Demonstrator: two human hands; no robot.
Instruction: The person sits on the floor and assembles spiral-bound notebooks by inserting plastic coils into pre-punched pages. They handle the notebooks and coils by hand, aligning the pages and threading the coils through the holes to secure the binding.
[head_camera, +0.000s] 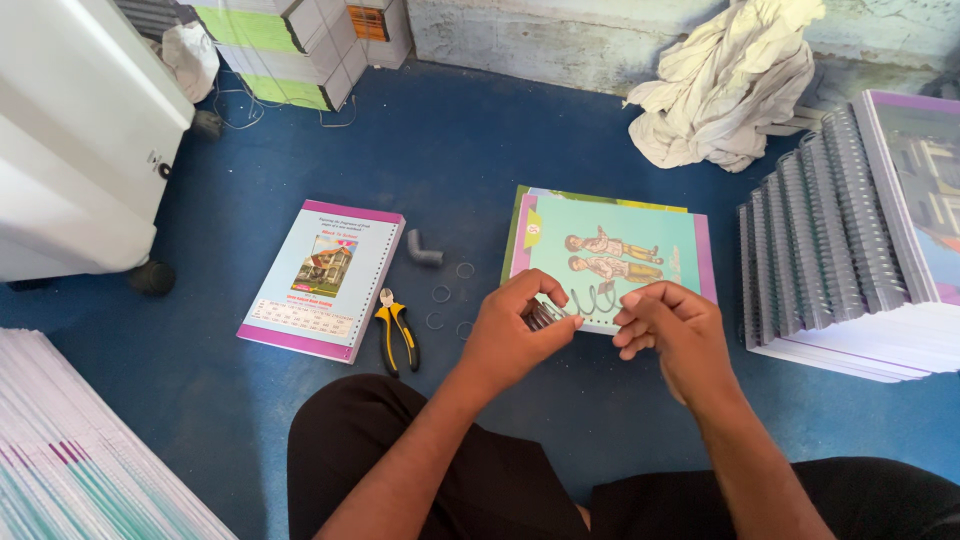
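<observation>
My L hand (515, 335) pinches wire spiral (588, 299) at its left end; R hand (668, 335) fingers curled, tips pinching its right end; spiral sits at near edge of teal booklet (610, 260) on blue floor (470, 160); step looks like threading binding; next needs coil aligned w/ punched holes; pliers (396, 330) left, bound stack (850, 240) right.

Glossy paper book cover (610, 255), thin metal wire coil (588, 300), matt blue floor (480, 160).

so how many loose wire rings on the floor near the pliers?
4. One ring by the grey elbow pipe, one below it, one beside the pliers, one by the left hand, which may hide more.
</observation>
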